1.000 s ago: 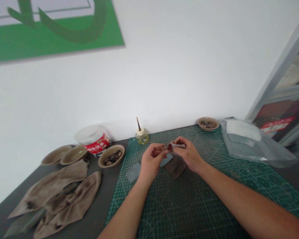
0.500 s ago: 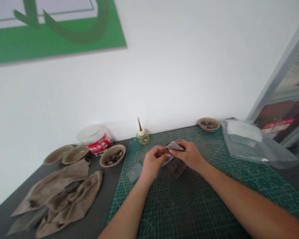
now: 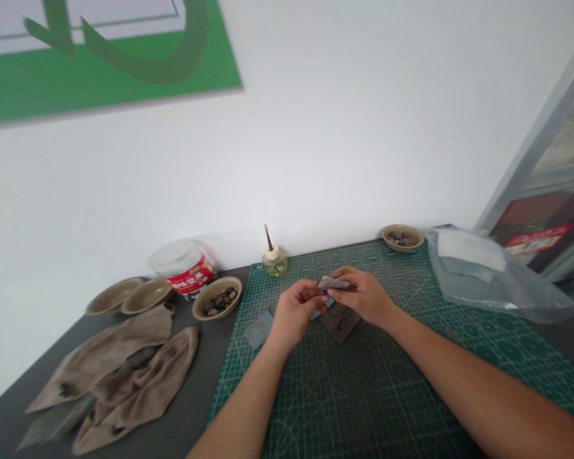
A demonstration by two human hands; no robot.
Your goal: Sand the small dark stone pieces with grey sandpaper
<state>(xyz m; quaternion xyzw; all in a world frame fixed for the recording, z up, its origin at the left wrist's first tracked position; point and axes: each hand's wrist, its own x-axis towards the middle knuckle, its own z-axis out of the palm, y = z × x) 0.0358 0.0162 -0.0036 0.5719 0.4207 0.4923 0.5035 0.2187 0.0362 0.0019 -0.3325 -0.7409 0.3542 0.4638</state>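
Note:
My right hand pinches a folded piece of grey sandpaper over the green cutting mat. Close beside it, my left hand is closed at the fingertips around something small that the fingers hide. The two hands meet at the sandpaper. Beneath them lies a dark brown square with marks on its face, and part of a blue-grey sheet shows next to it. Another grey sheet rests on the mat left of my left wrist.
Left of the mat are a bowl of dark stones or nuts, a lidded plastic tub, two bowls and brown cloths. A jar with a brush, another filled bowl and a plastic bag stand farther back.
The sandpaper has tipped flatter in my right fingers. My hands stay together in nearly the same place, and the objects on the table lie as before.

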